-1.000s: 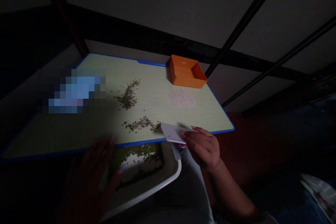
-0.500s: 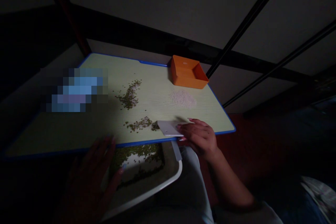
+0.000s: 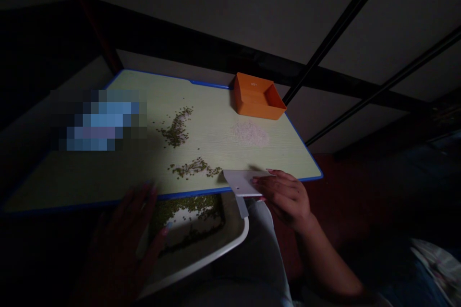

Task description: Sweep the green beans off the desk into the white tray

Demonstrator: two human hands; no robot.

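My right hand (image 3: 288, 196) pinches a flat white scraper (image 3: 241, 181) with a small hole near one corner, at the table's near edge. Just left of its blade lies a thin row of small green beans (image 3: 194, 167) mixed with pale grains. My left hand (image 3: 126, 230), in deep shadow, has its fingers spread at the table edge and its thumb over a white tub (image 3: 230, 244). In the tub are green beans (image 3: 173, 207) around a bare pale patch. Further back on the table sit a green bean pile (image 3: 176, 129) and a heap of white, rice-like grains (image 3: 250, 133).
An orange open box (image 3: 259, 110) stands at the table's back right. The pale table (image 3: 212, 146) has a blue rim. A blurred-out bluish thing (image 3: 103, 120) lies at the left. Dark panelled doors (image 3: 216, 5) rise close behind the table.
My right hand has drawn the scraper right and slightly toward me, away from the near row of beans. My left hand has barely moved.
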